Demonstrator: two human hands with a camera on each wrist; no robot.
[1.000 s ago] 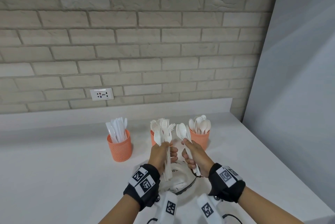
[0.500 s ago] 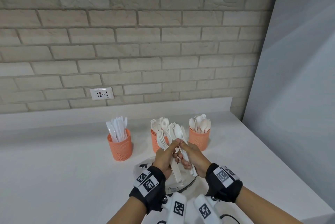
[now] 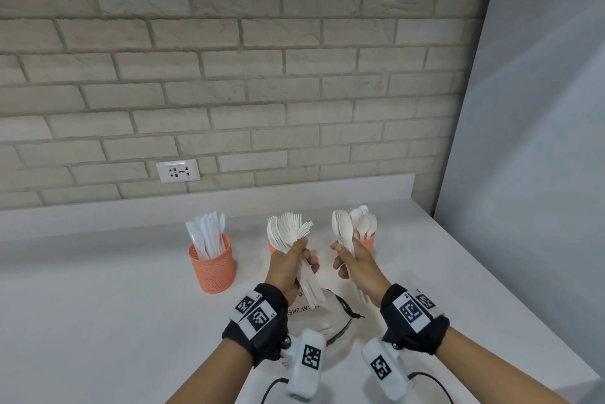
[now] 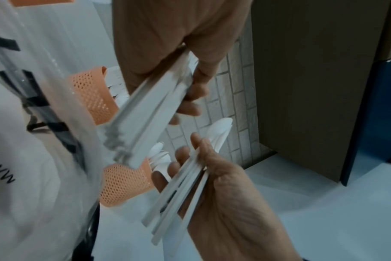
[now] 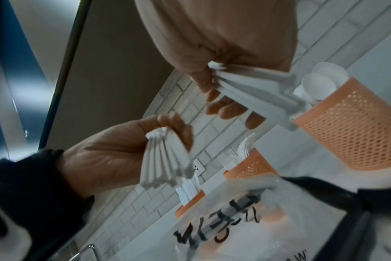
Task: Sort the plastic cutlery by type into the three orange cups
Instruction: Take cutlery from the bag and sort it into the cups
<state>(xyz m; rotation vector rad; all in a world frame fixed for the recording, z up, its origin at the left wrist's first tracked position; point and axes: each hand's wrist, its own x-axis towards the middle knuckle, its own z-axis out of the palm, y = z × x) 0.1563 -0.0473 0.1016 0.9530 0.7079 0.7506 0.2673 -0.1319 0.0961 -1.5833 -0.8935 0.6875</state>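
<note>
**Hands parted: forks left, spoons right, both bundles clear of the cups**

Leftmost on the white counter [image 3: 98, 305]: knife cup [image 3: 212, 264], orange mesh, white knives [image 3: 206, 235] standing handle-down inside. Untouched, well apart from both hands.

Next right: left hand [image 3: 288, 267], fingers curled round a bundle of forks [image 3: 289, 233], tines up and fanned, handles sticking out below the palm. Held just in front of the fork cup [image 3: 272, 247], which shows only as an orange sliver behind the bundle; more forks stand in it, seen in the right wrist view.

Below and between the wrists: clear plastic bag [image 3: 322, 317] with black lettering, flat on the counter. Contents not readable; possibly empty.

Right: right hand [image 3: 355, 264], fingers wrapped round a bundle of spoons [image 3: 342, 228], bowls up. Held just in front of the spoon cup [image 3: 366, 241], already stocked with spoons.

Change over the last second: half a second back, hands together at centre, fingertips meeting over the two bundles; now drawn apart, each bundle lined up with its own cup. Bundles raised slightly as well.

Meaning for the task (judgement): hand-sorting of this batch looks finished, with one type per hand. Remaining: lower each bundle handle-first into its cup. Near the end, if nothing is left in the bag.

Risk: fanned handles catching on a rim or on cutlery already standing.
</note>
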